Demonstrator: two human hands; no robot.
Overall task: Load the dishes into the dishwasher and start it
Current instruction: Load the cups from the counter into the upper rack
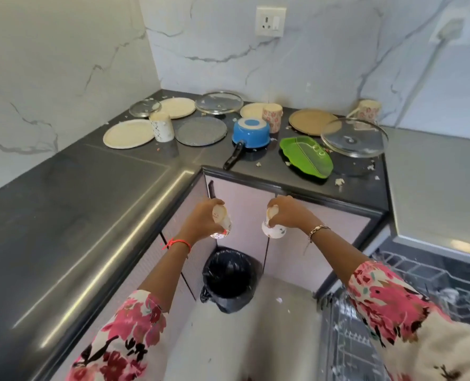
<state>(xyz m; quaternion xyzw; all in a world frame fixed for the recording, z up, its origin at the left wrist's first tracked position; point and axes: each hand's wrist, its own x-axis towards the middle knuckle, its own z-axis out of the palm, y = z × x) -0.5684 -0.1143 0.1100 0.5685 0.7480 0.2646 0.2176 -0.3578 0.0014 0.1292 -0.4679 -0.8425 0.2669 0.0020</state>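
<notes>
Cream plate (pixel 129 133), flat and round, sits on the glossy dark counter (pixel 63 202) at 10 o'clock. Left hand (pixel 203 215) is curled tight round a patterned cup (pixel 225 225), mouth tipped down. Crinkly black bin bag (pixel 229 281) is at 6. Right hand (pixel 290 213) clamps a white cup (pixel 273 231), also tipped. Leaf-shaped green tray (pixel 306 156) is at 1 with a glass lid (pixel 354 137) just beside it, and the wire dishwasher rack (pixel 420 279) is at 4.

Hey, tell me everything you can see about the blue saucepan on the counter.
The blue saucepan stands upside down on the dark counter, its base up, showing a pale ring round a blue centre. It looks like coated metal. Its black handle points toward the counter's front edge. No hand touches it.
</notes>
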